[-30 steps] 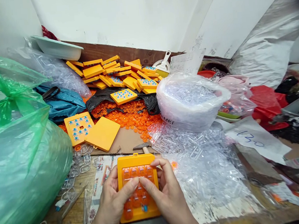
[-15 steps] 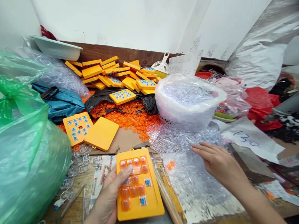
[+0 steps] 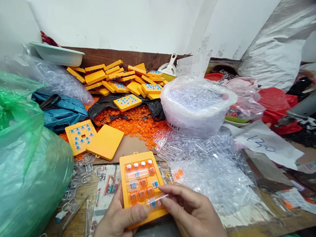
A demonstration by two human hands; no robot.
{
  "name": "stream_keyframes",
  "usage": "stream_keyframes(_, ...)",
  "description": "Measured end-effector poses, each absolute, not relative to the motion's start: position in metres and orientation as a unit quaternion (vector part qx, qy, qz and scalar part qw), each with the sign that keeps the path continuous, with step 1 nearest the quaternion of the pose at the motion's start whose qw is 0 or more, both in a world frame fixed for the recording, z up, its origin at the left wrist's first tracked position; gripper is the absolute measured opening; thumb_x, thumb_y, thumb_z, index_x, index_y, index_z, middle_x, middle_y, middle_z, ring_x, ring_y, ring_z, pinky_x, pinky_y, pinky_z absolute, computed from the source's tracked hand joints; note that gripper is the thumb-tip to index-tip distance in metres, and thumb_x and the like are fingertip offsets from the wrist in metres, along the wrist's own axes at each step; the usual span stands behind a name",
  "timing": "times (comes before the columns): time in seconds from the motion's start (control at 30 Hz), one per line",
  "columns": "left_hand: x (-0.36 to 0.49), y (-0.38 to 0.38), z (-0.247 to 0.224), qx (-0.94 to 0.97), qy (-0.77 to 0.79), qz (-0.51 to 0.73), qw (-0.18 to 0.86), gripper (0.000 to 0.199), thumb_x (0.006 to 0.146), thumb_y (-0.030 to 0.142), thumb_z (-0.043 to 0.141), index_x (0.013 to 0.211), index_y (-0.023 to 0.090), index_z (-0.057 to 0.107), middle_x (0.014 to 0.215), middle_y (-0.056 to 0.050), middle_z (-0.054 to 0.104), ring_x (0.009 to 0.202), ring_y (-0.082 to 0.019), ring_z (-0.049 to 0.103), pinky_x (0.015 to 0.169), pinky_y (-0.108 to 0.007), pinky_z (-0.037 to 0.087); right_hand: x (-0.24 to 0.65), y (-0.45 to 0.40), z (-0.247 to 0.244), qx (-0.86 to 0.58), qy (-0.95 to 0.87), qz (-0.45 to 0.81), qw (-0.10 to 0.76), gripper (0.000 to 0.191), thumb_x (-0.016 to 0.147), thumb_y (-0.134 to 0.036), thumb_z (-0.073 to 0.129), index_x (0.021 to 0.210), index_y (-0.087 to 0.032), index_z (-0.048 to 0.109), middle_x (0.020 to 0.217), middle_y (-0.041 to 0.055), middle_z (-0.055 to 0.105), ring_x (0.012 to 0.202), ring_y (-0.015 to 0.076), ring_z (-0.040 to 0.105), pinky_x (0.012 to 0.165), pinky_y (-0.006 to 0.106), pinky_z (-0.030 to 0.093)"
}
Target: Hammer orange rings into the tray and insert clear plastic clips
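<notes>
- A yellow panel (image 3: 149,179) is being held by the left hand (image 3: 118,219), whose grip is being closed on its left edge, the thumb being laid across its lower part.
- A clear strip (image 3: 157,200) is being pinched between the thumb and fingers of the right hand (image 3: 192,206) over the panel's lower right; whether it is being pressed home cannot be told.
- As far as can be judged, most of the panel is already being covered: orange caps (image 3: 136,165) are being carried ahead of both thumbs, along with a wide clear cap (image 3: 137,174) and a smaller clear cap (image 3: 133,186).
- One blue fitting (image 3: 155,184) is being left uncovered just ahead of the right fingertips, so that place seems unfinished; the spot beneath the left thumb is being hidden.
- Beyond the left hand, an uncapped panel (image 3: 72,150) is being partly overlapped by a plain-faced panel (image 3: 107,141); farther off, more panels (image 3: 95,77) are being stacked loosely, the visible upturned faces showing blue fittings without caps.
- Supplies are being spread beyond the hands: loose orange caps (image 3: 133,127) ahead, and clear pieces (image 3: 206,169) just past the right hand.
</notes>
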State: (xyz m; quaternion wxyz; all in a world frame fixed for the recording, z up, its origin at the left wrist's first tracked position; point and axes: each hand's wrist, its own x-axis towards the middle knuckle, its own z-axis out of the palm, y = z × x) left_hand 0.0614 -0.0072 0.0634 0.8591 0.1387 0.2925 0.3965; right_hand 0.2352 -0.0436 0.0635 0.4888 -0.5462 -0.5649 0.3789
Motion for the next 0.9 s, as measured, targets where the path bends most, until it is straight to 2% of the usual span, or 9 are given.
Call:
stream_keyframes(0.13, 0.067, -0.015, 0.067, 0.23, 0.341, 0.419, 0.81, 0.084, 0.049, 0.01, 0.086, 0.124, 0.015, 0.046, 0.109, -0.016, 0.071, 0.102, -0.034, 0.067, 0.093, -0.041, 0.051, 0.218, -0.051, 0.049, -0.575, -0.485, 0.413, 0.513, 0.012, 0.079, -0.037, 0.069, 0.088, -0.031, 0.076, 0.075, 0.0007, 0.07, 0.062, 0.0127, 0.061, 0.058, 0.021, 0.05)
stream_keyframes(0.23, 0.07, -0.018, 0.064, 0.265, 0.397, 0.442, 0.759, 0.078, 0.052, 0.018, 0.086, 0.118, 0.014, 0.046, 0.103, -0.015, 0.073, 0.097, -0.033, 0.068, 0.091, -0.042, 0.052, 0.21, -0.056, 0.049, -0.559, -0.501, 0.36, 0.555, 0.011, 0.081, -0.03, 0.067, 0.088, -0.035, 0.075, 0.078, 0.0, 0.067, 0.071, 0.0146, 0.062, 0.064, 0.023, 0.049)
stream_keyframes(0.3, 0.073, -0.018, 0.063, 0.267, 0.393, 0.457, 0.752, 0.075, 0.053, 0.021, 0.085, 0.116, 0.015, 0.046, 0.105, -0.016, 0.072, 0.098, -0.034, 0.068, 0.091, -0.044, 0.051, 0.207, -0.057, 0.051, -0.554, -0.528, 0.307, 0.566, 0.015, 0.082, -0.026, 0.066, 0.088, -0.037, 0.075, 0.086, 0.0004, 0.062, 0.077, 0.0147, 0.059, 0.071, 0.025, 0.047)
stream_keyframes(0.37, 0.075, -0.018, 0.065, 0.26, 0.363, 0.468, 0.762, 0.073, 0.054, 0.021, 0.084, 0.117, 0.015, 0.046, 0.108, -0.017, 0.071, 0.1, -0.035, 0.067, 0.092, -0.045, 0.051, 0.206, -0.055, 0.053, -0.568, -0.524, 0.281, 0.569, 0.01, 0.081, -0.029, 0.067, 0.081, -0.036, 0.075, 0.095, 0.0015, 0.055, 0.087, 0.0158, 0.056, 0.078, 0.026, 0.045)
stream_keyframes(0.43, 0.077, -0.019, 0.068, 0.256, 0.35, 0.481, 0.762, 0.072, 0.056, 0.02, 0.083, 0.118, 0.016, 0.047, 0.111, -0.016, 0.071, 0.101, -0.034, 0.067, 0.091, -0.042, 0.052, 0.206, -0.052, 0.055, -0.565, -0.468, 0.34, 0.588, 0.004, 0.076, -0.034, 0.072, 0.073, -0.031, 0.071, 0.107, 0.0015, 0.05, 0.101, 0.0178, 0.054, 0.086, 0.026, 0.044)
stream_keyframes(0.53, 0.08, -0.02, 0.072, 0.271, 0.37, 0.502, 0.733, 0.066, 0.057, 0.02, 0.083, 0.114, 0.016, 0.051, 0.108, -0.013, 0.073, 0.096, -0.029, 0.069, 0.085, -0.034, 0.055, 0.207, -0.046, 0.055, -0.482, -0.34, 0.513, 0.623, 0.023, 0.068, -0.033, 0.079, 0.071, -0.025, 0.058, 0.117, 0.0002, 0.052, 0.101, 0.0177, 0.059, 0.083, 0.027, 0.047)
stream_keyframes(0.6, 0.082, -0.019, 0.073, 0.289, 0.387, 0.514, 0.709, 0.061, 0.056, 0.021, 0.084, 0.109, 0.015, 0.055, 0.103, -0.01, 0.074, 0.091, -0.026, 0.071, 0.081, -0.03, 0.056, 0.208, -0.042, 0.054, -0.447, -0.316, 0.553, 0.628, 0.031, 0.068, -0.029, 0.08, 0.072, -0.024, 0.049, 0.113, -0.0001, 0.058, 0.092, 0.0156, 0.062, 0.079, 0.027, 0.049)
stream_keyframes(0.73, 0.088, -0.01, 0.07, 0.31, 0.392, 0.529, 0.686, 0.058, 0.056, 0.02, 0.083, 0.106, 0.015, 0.055, 0.097, -0.008, 0.074, 0.084, -0.022, 0.07, 0.075, -0.027, 0.056, 0.212, -0.031, 0.051, -0.467, -0.376, 0.501, 0.624, 0.037, 0.072, -0.033, 0.076, 0.071, -0.024, 0.04, 0.105, -0.0009, 0.064, 0.093, 0.0173, 0.064, 0.078, 0.031, 0.052)
stream_keyframes(0.9, 0.093, 0.011, 0.062, 0.284, 0.371, 0.513, 0.72, 0.061, 0.055, 0.016, 0.082, 0.109, 0.013, 0.053, 0.098, -0.012, 0.074, 0.086, -0.024, 0.07, 0.079, -0.031, 0.055, 0.237, -0.005, 0.074, -0.535, -0.485, 0.426, 0.545, 0.03, 0.067, -0.036, 0.078, 0.081, -0.024, 0.054, 0.089, 0.0025, 0.07, 0.08, 0.0206, 0.069, 0.068, 0.034, 0.056)
